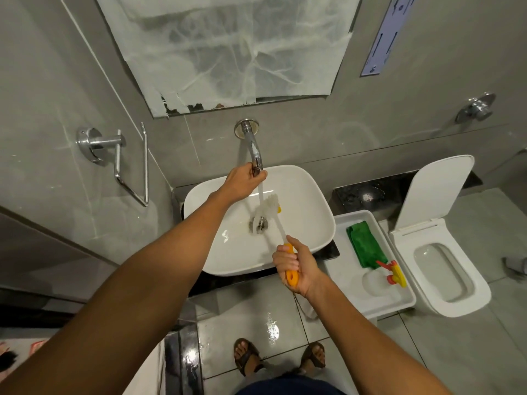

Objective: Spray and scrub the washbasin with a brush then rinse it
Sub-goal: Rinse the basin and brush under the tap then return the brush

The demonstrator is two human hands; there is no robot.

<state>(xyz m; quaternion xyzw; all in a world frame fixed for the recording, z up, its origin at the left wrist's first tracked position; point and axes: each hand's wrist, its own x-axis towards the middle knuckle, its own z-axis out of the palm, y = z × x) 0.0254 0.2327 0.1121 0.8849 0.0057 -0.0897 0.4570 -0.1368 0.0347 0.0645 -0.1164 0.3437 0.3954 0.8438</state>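
A white washbasin (302, 195) sits on a dark counter below a chrome wall tap (252, 143). Water runs from the spout toward the drain (261, 223). My left hand (245, 181) is closed around the tip of the tap spout. My right hand (293, 269) grips the orange handle of a brush (271, 209), whose white bristled head lies in the basin over the drain, under the stream. A spray bottle (382, 276) with a red and yellow trigger lies in a white tray (353, 220) to the right of the basin.
A green cloth (366, 248) lies in the tray. A toilet (445, 266) with its lid raised stands at the right. A chrome holder (119, 155) sticks out of the left wall. A paper-covered mirror (228, 47) hangs above. The floor tiles (271, 326) are wet near my sandalled feet.
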